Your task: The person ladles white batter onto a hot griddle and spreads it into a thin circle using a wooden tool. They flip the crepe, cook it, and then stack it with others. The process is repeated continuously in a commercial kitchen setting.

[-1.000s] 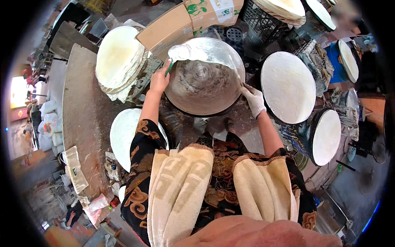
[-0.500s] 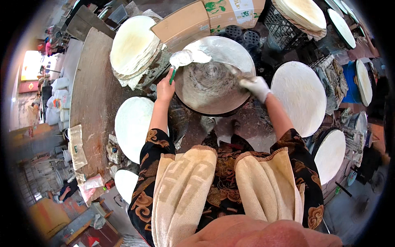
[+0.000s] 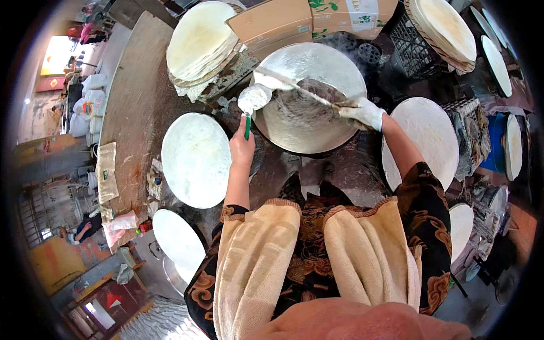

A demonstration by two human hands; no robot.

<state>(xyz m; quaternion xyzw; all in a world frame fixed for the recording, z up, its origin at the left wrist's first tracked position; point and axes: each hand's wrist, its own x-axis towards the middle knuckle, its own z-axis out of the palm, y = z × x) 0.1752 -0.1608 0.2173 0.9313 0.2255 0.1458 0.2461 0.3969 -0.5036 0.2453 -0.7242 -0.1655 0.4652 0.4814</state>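
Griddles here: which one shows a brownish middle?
The griddle under the stick in your right hand: its middle is brownish grey, while the nearby griddles look white all over.

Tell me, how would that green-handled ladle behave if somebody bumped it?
The green-handled ladle would probably stay stiff, as it juts from the left hand without visible sagging. It may feel bowl-heavy, since white batter covers its bowl. A bump could spill some, as the batter looks wet.
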